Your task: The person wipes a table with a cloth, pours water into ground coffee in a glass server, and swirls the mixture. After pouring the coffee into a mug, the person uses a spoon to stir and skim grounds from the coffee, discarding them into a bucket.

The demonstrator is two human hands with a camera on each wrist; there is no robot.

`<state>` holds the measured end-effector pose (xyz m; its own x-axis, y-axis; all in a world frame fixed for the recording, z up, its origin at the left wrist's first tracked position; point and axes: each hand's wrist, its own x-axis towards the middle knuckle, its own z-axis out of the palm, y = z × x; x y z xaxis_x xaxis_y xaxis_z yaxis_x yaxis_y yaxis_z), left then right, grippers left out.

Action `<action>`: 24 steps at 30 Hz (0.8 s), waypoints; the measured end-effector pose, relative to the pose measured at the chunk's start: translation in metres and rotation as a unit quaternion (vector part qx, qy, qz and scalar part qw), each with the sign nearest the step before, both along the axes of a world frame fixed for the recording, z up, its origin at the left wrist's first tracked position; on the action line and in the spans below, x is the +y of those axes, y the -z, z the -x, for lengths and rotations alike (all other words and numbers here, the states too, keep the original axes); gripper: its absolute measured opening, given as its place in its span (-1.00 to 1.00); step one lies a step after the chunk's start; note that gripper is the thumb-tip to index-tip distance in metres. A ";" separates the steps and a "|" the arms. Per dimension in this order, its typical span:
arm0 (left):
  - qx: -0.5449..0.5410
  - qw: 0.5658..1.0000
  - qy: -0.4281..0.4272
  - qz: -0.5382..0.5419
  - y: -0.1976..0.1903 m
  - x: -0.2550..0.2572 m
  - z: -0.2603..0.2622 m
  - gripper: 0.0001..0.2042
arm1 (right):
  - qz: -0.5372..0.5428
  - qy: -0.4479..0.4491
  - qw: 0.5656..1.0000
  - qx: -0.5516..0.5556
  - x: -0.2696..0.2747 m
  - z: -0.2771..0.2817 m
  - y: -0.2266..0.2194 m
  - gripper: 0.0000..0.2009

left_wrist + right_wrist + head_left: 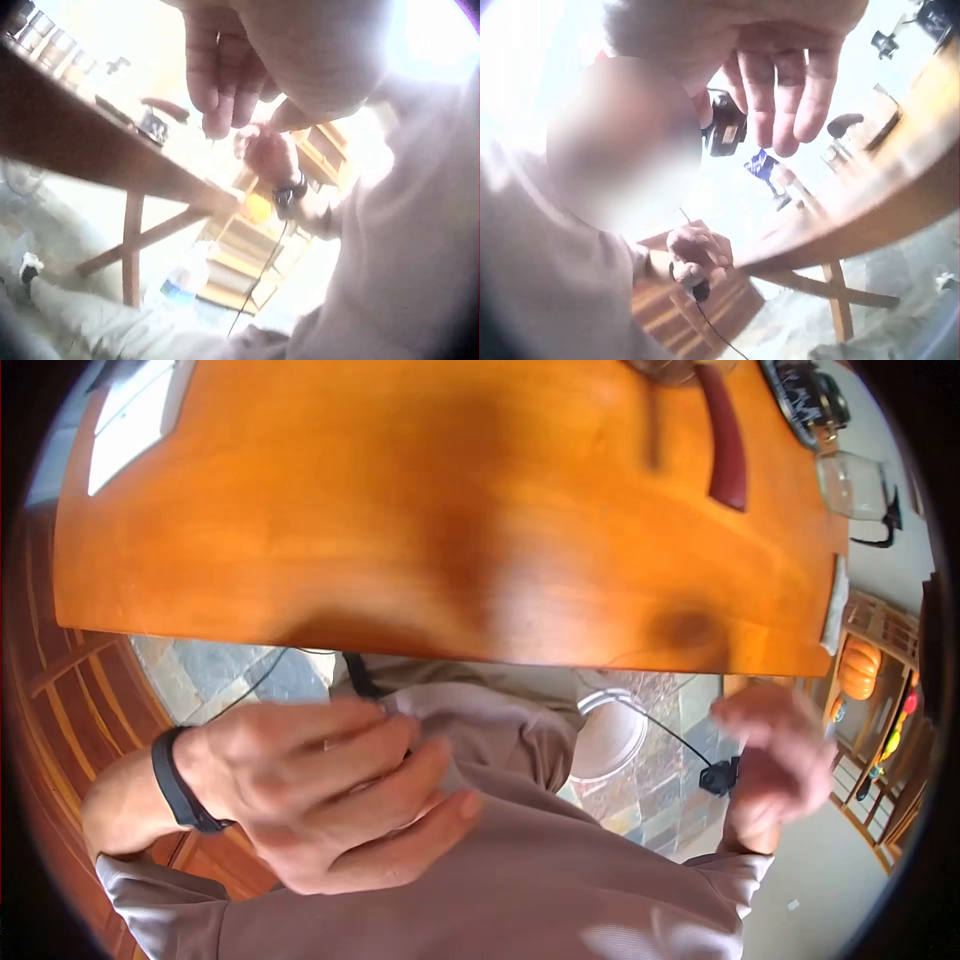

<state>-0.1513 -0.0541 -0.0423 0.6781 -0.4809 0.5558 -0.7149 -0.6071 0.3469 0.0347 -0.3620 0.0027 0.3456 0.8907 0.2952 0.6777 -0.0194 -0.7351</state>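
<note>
Both hands hover in front of my torso, near the front edge of the wooden table [300, 550]. My left hand [340, 790], with a black band at its wrist, has its fingers loosely bent and nothing held. My right hand [775, 755] is blurred by motion, off the table's right corner, and no thing shows in its grasp. Its fingers [784, 97] hang fairly straight in the right wrist view. A black device [726, 124] appears behind them, between thumb and fingers. Across the table lies a dark red curved handle [725, 445], its far end cut off by the frame.
A glass jug [855, 485] with a black handle stands at the right edge, near a dark tray [790, 400]. An orange pumpkin [858, 668] sits on a wooden shelf to the right. A white round bin [608, 735] and a black cable [665, 730] are below the table.
</note>
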 end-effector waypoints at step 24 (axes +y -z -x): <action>0.424 0.639 -0.017 0.641 0.017 0.064 -0.184 -0.76 | 0.061 0.016 0.858 0.510 0.096 -0.126 0.038 -0.62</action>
